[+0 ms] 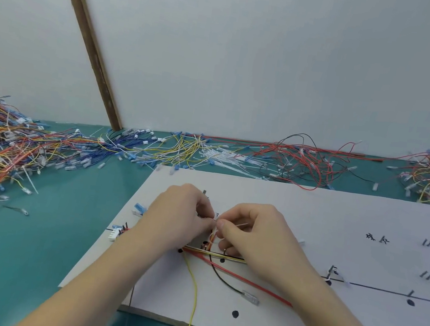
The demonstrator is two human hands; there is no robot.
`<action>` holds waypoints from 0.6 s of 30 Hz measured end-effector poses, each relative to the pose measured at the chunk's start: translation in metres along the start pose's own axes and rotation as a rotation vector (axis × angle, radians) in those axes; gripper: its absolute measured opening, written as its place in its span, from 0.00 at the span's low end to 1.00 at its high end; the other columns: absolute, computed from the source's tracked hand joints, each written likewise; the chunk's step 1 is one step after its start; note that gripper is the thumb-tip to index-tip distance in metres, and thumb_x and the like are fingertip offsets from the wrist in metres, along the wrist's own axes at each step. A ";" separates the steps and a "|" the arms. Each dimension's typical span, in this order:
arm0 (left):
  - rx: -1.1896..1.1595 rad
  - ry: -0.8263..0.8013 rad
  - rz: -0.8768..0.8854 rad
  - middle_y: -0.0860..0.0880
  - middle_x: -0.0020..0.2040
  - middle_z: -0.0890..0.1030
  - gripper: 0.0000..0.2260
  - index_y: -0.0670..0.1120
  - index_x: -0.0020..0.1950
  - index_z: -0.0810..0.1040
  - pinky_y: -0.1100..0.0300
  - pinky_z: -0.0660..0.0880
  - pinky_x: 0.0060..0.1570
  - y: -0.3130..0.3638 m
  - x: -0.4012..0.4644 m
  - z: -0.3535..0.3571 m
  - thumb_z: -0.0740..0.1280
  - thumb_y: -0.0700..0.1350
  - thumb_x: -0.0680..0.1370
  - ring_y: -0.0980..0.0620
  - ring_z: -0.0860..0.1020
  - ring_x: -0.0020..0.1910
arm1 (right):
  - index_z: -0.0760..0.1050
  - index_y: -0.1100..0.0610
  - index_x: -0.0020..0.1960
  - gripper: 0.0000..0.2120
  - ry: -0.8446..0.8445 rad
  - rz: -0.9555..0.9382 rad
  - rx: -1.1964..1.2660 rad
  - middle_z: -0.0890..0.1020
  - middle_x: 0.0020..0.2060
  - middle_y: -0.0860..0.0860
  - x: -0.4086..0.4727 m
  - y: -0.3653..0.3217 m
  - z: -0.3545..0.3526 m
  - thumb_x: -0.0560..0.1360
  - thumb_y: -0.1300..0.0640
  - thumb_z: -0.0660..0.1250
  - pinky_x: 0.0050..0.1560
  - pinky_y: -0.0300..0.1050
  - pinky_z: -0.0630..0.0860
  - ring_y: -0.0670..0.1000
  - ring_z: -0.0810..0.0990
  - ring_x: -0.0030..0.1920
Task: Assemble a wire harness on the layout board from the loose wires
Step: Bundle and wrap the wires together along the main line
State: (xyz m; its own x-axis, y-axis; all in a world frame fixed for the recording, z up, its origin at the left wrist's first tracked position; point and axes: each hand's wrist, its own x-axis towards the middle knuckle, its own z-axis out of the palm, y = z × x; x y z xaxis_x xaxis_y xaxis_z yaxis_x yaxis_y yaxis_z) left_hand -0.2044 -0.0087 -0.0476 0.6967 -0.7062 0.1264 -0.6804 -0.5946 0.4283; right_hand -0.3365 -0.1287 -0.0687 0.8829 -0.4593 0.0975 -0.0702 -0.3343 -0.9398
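The white layout board (312, 216) lies on the green table, marked with black lines, dots and pegs. A bundle of red, yellow and black wires (222, 256) runs along its line from a white connector (114, 234) at the left. My left hand (178, 213) and my right hand (251, 229) meet over the bundle's upward branch. Both pinch a thin white cable tie (214, 232) wrapped around that branch. A yellow wire (193, 299), a black wire with a clear terminal (249, 298) and a red wire (246, 280) trail toward the board's near edge.
Heaps of loose coloured wires (3, 136) cover the table at the left. More wires and white cable ties (226, 156) lie along the back. A red and black tangle (306, 159) sits further right. A white wall with wooden posts (87, 37) rises behind.
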 end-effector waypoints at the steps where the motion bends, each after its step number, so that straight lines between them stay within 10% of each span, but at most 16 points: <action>1: 0.019 -0.061 0.011 0.58 0.35 0.83 0.02 0.53 0.42 0.87 0.65 0.70 0.36 0.002 0.004 -0.005 0.77 0.50 0.73 0.60 0.77 0.36 | 0.84 0.49 0.42 0.07 0.003 0.002 0.004 0.87 0.35 0.52 0.000 0.000 0.000 0.77 0.57 0.71 0.44 0.54 0.86 0.52 0.87 0.36; 5: 0.046 -0.304 0.046 0.59 0.38 0.86 0.03 0.55 0.44 0.89 0.61 0.77 0.44 0.008 0.025 -0.035 0.76 0.53 0.74 0.60 0.81 0.41 | 0.84 0.51 0.43 0.05 0.008 -0.011 0.008 0.87 0.35 0.51 -0.001 -0.001 0.000 0.77 0.57 0.72 0.43 0.54 0.86 0.51 0.87 0.36; 12: -0.382 -0.013 0.013 0.49 0.40 0.88 0.06 0.47 0.48 0.85 0.61 0.75 0.33 0.015 0.112 -0.040 0.69 0.37 0.79 0.56 0.81 0.33 | 0.83 0.50 0.43 0.11 0.011 -0.059 -0.032 0.85 0.34 0.47 -0.003 -0.007 0.001 0.76 0.43 0.72 0.39 0.46 0.83 0.46 0.83 0.33; 18: 0.095 -0.055 0.209 0.47 0.50 0.87 0.09 0.45 0.53 0.87 0.56 0.79 0.52 0.005 0.173 0.015 0.70 0.36 0.78 0.48 0.83 0.48 | 0.81 0.49 0.49 0.21 0.044 -0.095 -0.112 0.83 0.38 0.45 -0.009 -0.010 0.007 0.69 0.33 0.68 0.41 0.45 0.80 0.43 0.79 0.35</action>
State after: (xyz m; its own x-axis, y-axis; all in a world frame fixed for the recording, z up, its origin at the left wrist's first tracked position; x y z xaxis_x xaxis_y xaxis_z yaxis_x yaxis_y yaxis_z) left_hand -0.0906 -0.1394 -0.0366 0.5268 -0.8359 0.1539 -0.8287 -0.4649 0.3115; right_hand -0.3408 -0.1156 -0.0624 0.8668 -0.4563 0.2011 -0.0408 -0.4669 -0.8834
